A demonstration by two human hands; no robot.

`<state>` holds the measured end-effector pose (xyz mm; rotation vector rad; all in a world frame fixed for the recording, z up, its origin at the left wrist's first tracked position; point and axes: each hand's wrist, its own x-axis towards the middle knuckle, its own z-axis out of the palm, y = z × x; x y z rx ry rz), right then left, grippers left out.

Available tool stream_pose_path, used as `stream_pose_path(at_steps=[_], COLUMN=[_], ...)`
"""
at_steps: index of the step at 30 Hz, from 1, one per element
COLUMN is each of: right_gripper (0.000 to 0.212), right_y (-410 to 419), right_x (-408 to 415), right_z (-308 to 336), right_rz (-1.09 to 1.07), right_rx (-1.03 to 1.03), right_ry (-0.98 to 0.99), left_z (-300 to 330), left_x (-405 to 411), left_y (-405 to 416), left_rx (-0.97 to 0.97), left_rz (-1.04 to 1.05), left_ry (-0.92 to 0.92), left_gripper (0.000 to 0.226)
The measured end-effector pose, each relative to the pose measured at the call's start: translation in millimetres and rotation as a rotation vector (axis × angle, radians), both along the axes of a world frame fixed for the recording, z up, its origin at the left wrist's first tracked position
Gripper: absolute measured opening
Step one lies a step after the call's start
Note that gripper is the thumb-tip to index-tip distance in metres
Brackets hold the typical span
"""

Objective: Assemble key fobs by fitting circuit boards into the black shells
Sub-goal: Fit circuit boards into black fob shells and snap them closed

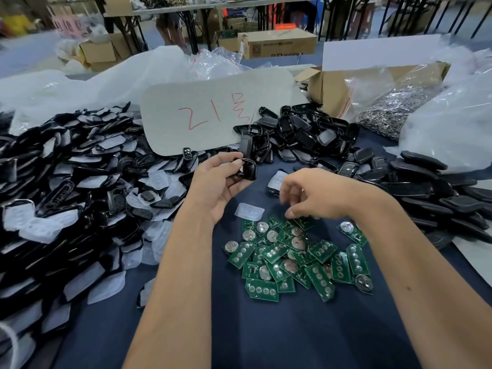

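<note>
My left hand (217,182) grips a black key fob shell (247,169) above the dark blue table, fingers curled round its left edge. My right hand (311,194) hangs over the far edge of a pile of green circuit boards (292,258), its fingertips touching one board (299,222) at the top of the pile. Whether the fingers have closed on that board is blurred. Several boards carry round silver coin cells.
A big heap of black shells and white rubber pads (80,195) fills the left. More black shells (306,134) lie behind, finished-looking fobs (439,193) at right. A lone white pad (249,211) lies between my hands. Cardboard sheet (213,113), a bag of metal parts (394,110).
</note>
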<state>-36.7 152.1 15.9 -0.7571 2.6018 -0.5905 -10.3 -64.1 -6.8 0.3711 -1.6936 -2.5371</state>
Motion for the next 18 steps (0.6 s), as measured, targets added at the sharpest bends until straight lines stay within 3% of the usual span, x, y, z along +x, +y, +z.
stream_pose_path(at_steps=[3,10,13,16,18], right_gripper=[0.009,0.016,0.014,0.011,0.012], right_y=[6.3,22.8,21.7,13.6,5.0], right_x=[-1.6,-2.3,-1.0,0.4,1.3], right_z=[-0.6,8.4,4.0,-9.8,-21.3], right_rz=[-0.032,-0.034,-0.116,-0.346,-0.424], right_rx=[0.001,-0.069,-0.460,-0.942,-1.088], right_ry=[-0.009,-0.044,0.001,0.029,0.080], left_z=[-0.7,-2.7,-3.1,-4.7,-5.6], left_x=[-1.0,-2.2,-3.0,-3.8,-4.4], left_y=[3.1,15.6,18.7,22.9,26.5], left_rx=[-0.024,-0.034,-0.081,-0.138,-0.172], left_rz=[0.019,0.029,0.055,0.085,0.099], left_ry=[-0.011,-0.050,-0.050,-0.040,-0.035], left_gripper=[0.008,0.027,0.026,0.025,0.021])
